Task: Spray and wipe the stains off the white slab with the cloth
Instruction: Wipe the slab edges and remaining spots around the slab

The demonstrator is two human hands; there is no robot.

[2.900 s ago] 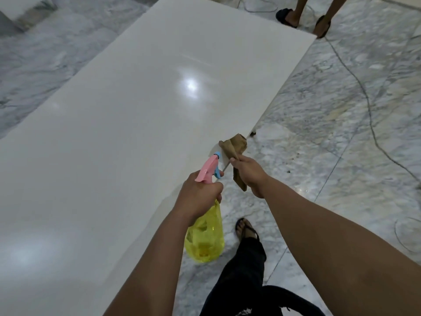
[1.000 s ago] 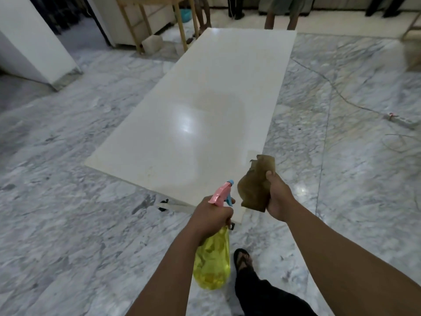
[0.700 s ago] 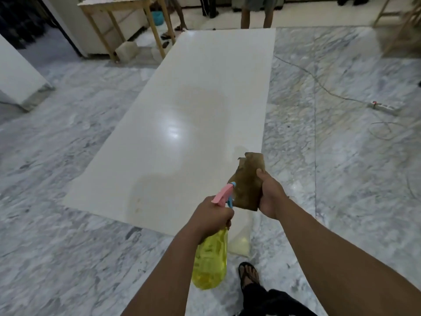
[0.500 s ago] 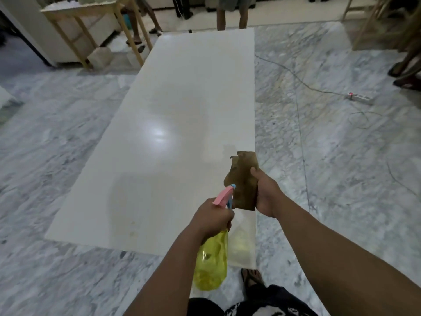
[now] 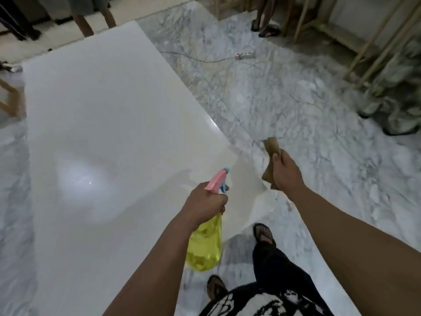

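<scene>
white slab below; left hand grips spray bottle, right hand seemingly bunched cloth.

A grey-veined marble floor is seen all around. A power strip with its cord is laid on it at the far right. Wooden frames are stood at the far right, with a crumpled cover beside them. Bystanders' legs are seen at the far end, sandalled feet further right. A wooden leg is seen at the left edge.
</scene>
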